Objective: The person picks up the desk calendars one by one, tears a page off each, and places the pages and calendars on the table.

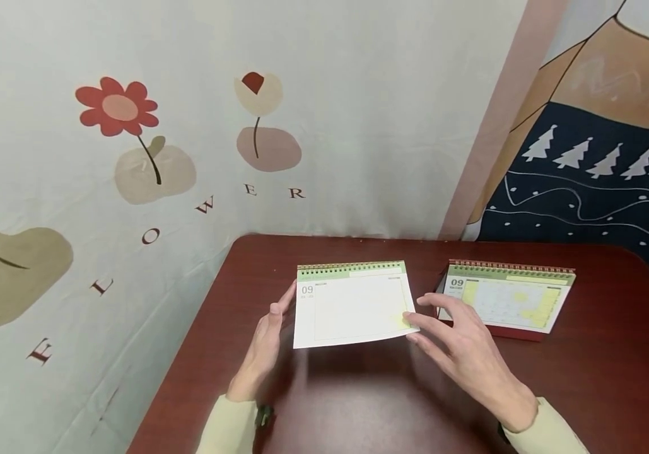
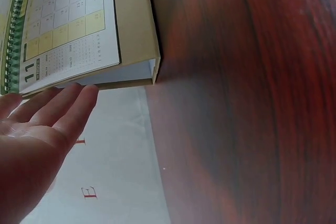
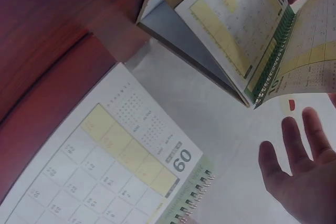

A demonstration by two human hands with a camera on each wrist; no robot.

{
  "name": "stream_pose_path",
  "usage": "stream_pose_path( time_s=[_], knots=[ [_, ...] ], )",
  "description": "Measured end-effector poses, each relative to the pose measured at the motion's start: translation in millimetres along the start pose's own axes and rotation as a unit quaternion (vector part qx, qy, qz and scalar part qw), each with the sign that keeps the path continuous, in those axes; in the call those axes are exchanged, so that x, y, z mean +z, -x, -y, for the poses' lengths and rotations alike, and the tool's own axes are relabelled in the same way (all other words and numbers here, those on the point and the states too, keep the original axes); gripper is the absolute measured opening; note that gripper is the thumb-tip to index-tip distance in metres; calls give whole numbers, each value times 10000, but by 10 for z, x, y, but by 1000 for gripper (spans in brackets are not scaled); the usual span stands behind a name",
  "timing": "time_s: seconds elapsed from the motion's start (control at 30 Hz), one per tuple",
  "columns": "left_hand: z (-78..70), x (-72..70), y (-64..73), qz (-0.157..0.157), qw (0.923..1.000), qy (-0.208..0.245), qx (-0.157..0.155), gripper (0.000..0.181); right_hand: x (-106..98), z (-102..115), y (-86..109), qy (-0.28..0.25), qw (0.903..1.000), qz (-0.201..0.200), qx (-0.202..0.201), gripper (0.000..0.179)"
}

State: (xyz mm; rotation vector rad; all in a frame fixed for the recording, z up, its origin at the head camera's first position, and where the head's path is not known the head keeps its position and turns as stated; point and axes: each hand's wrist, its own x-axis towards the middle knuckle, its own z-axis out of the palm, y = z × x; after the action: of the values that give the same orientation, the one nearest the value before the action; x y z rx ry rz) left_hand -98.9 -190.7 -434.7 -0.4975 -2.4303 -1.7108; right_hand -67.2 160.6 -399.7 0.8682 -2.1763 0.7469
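A spiral-bound desk calendar stands in front of me in the head view, its top page marked 09. My left hand is at its left side, fingers straight along the edge and thumb apart. In the left wrist view that hand touches the side of the calendar, where a page marked 11 shows. At the lower right corner my right hand pinches the page between thumb and fingers. The right wrist view shows this page lifted and bowed away from the pages behind, with other right-hand fingers spread below it.
A second desk calendar, also on 09, stands on the dark red table to the right, just behind my right hand. A pale curtain printed with flowers and letters hangs behind the table, with a dark tree-patterned cloth at right.
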Motion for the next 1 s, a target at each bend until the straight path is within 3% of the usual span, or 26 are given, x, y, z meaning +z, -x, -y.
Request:
stream_pose_path(
  time_s=[0.23,0.43,0.7,0.87,1.0],
  knots=[
    [-1,-11,20,-47,10000,55,-57,65,0,28,-178,-341,9944,-729,-679,32],
    [2,-8,28,27,9999,136,-99,63,-68,38,-298,-513,9896,-1096,-773,33],
    [11,-44,5,47,9973,639,-355,68,-167,47,-485,-442,9907,-1097,-669,36],
    [30,-56,-15,65,9888,1404,-503,80,-202,33,-598,-414,9927,-1004,-530,40],
    [57,-66,-51,118,9819,1766,-670,89,-221,16,-663,-537,9934,-960,-334,43]
  ],
)
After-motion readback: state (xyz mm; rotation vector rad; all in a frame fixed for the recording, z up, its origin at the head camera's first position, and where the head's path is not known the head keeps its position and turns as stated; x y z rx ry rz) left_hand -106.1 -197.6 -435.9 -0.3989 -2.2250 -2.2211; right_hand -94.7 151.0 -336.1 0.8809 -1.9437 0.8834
